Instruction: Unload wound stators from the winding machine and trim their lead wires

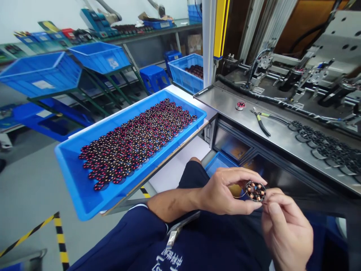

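My left hand (229, 192) grips a small round motor stator (255, 191) between thumb and fingers. The stator has a black ring and copper-coloured windings facing up, and a thin wire loops out on its left side. Close against its lower right edge is my right hand (286, 222), thumb and forefinger pinched together. What those fingertips hold is too small to make out, perhaps a wire end. Both hands are above my lap, in front of the metal bench.
A blue tray (67, 162) full of stators lies on the left. On the metal bench (225, 101) are one red stator (240, 106), green-handled cutters (262, 122) and rows of black rings (321, 145). Machinery (316, 75) stands behind. Blue bins (42, 75) line the left.
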### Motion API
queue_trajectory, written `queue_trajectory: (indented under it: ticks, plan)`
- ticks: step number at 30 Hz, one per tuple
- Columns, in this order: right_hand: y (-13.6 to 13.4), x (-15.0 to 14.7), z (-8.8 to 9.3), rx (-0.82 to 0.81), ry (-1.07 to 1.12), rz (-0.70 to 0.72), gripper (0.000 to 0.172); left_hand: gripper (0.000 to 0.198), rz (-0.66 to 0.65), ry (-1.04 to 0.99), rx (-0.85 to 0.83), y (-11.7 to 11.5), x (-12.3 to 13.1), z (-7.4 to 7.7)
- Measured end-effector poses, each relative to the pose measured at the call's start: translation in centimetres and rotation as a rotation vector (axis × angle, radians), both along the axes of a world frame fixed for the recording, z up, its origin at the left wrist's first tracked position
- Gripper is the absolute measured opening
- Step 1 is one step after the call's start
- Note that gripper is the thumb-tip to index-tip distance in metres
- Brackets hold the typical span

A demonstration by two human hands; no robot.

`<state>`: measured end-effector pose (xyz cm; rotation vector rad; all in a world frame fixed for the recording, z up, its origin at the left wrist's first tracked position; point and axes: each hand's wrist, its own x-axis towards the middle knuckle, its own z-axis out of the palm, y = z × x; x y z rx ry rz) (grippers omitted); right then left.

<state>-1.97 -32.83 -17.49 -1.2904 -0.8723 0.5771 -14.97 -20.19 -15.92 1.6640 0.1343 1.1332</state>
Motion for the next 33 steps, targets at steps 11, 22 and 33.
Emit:
queue_trajectory:
  ticks: [11,22,33]
  plan:
    - [-0.5,0.1,0.5,0.081,-0.201,-0.052,0.005,0.039,0.059,-0.025,0.121,0.0,0.2,0.4]
    - [0.5,1.0,1.9,0.326,-0.605,0.051,0.036,0.040,-0.250,0.099,-0.268,-0.1,-0.2,0.9]
    - [0.5,-1.8,2.3,0.348,-0.544,-0.092,0.029,0.041,0.012,-0.004,-0.017,-0.6,0.1,0.9]
